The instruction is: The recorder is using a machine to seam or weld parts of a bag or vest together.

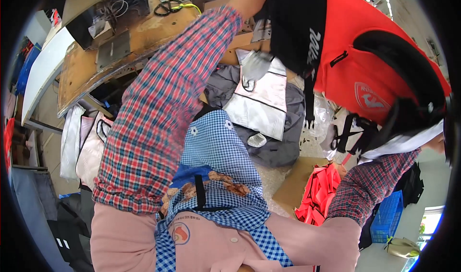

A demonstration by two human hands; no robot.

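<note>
A large red and black bag (343, 80) is raised in front of me at the upper right, with black straps and buckles hanging from it. My left hand (249, 2), at the top edge of the view, is closed on the black fabric at the bag's left side. At the far right, my right hand (436, 143) is beside the bag's lower edge and a white layer of cloth (408, 142). Its fingers are hidden by the bag and the rim of the view. Checked sleeve covers are on both forearms.
Scissors (168, 8) lie on the worn wooden table (149, 29) at the upper left. Below the bag are white padded panels (259, 111) on dark grey fabric (283, 149). A cardboard box (293, 181) holds red strips (318, 195). A blue crate (386, 217) stands at right.
</note>
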